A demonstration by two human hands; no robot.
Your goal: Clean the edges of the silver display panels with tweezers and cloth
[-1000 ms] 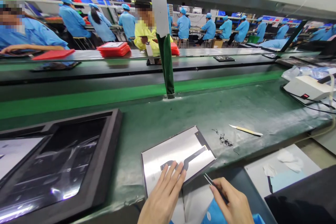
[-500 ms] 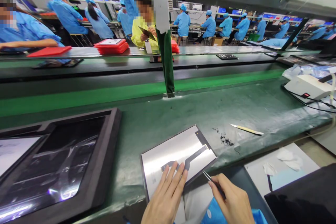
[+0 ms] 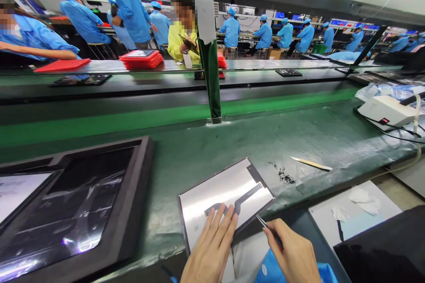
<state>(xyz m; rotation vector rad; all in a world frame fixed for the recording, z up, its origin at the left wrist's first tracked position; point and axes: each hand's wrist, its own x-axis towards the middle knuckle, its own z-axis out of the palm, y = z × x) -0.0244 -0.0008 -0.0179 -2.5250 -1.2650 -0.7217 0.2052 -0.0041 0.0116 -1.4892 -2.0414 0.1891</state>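
A silver-backed display panel with dark edges lies tilted at the front edge of the green bench. A dark flat ribbon cable runs across its back. My left hand rests flat on the panel's lower part, fingers stretched out over one end of the cable. In my right hand I pinch metal tweezers, their tips close to the panel's lower right edge. Whether the tips touch that edge, I cannot tell. Small black scraps and a yellow-handled knife lie right of the panel.
On the left, a dark foam tray holds film-covered panels. A green-wrapped post rises behind the bench. At right stand a white device with cables and a white board bearing crumpled wipes. People in blue work beyond the conveyor.
My hands, the panel and the tweezers look nearly unmoved. Dark items on the far conveyor have shifted slightly right. A standing person in blue in the background has moved left.
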